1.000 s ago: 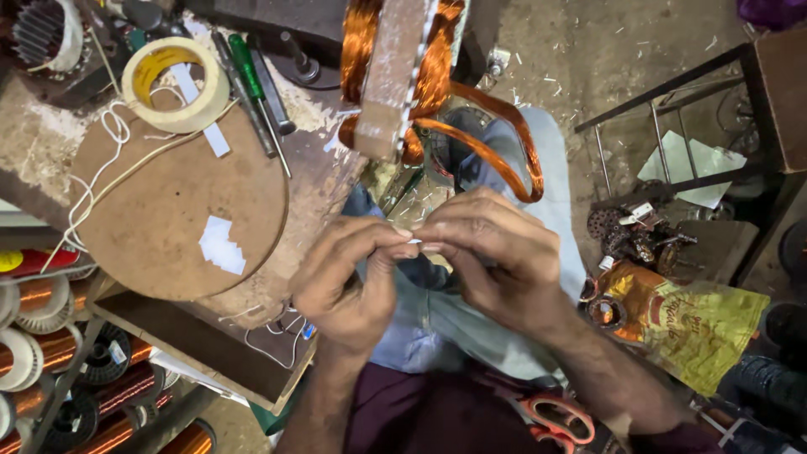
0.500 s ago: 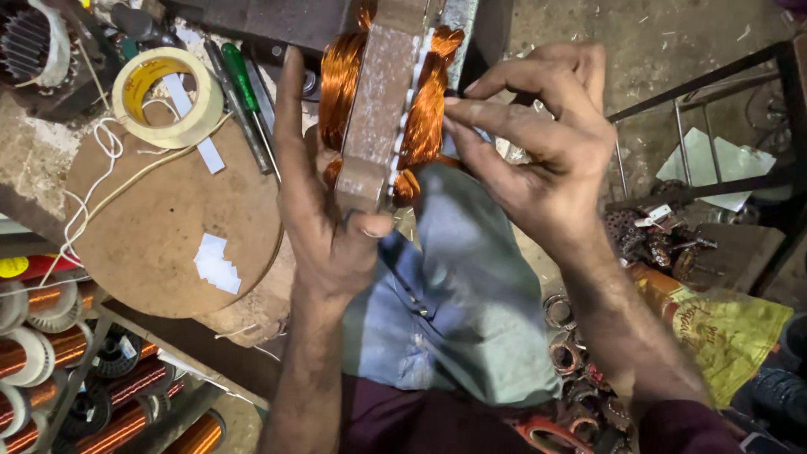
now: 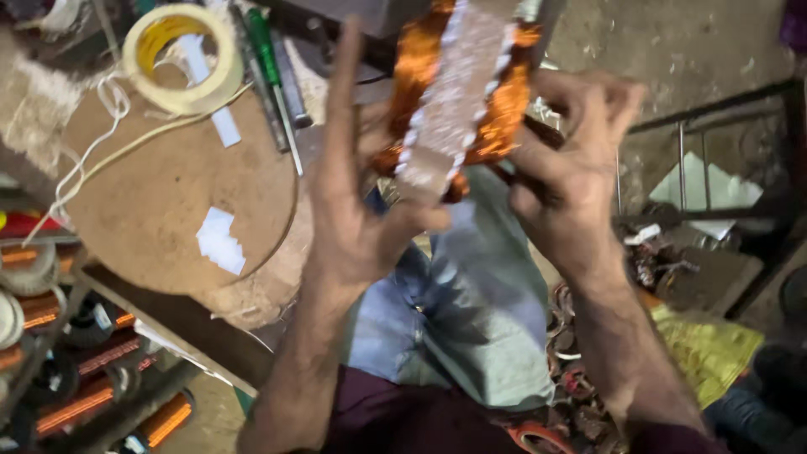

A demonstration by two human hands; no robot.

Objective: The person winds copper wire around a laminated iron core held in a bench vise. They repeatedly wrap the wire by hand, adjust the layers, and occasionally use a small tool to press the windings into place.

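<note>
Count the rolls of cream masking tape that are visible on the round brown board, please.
1: one roll of cream masking tape lies at the top edge of the round brown board, left of the left hand. Others may be out of frame.

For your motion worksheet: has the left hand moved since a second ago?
Yes. The left hand has risen from the lap to beside the copper-wound stator, now level with the tape roll.

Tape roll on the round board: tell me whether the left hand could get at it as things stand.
Probably yes. The tape roll lies uncovered on the round board, just left of the left hand, with nothing between them. But that hand is steadying the copper-wound stator, so it would have to let go first.
</note>
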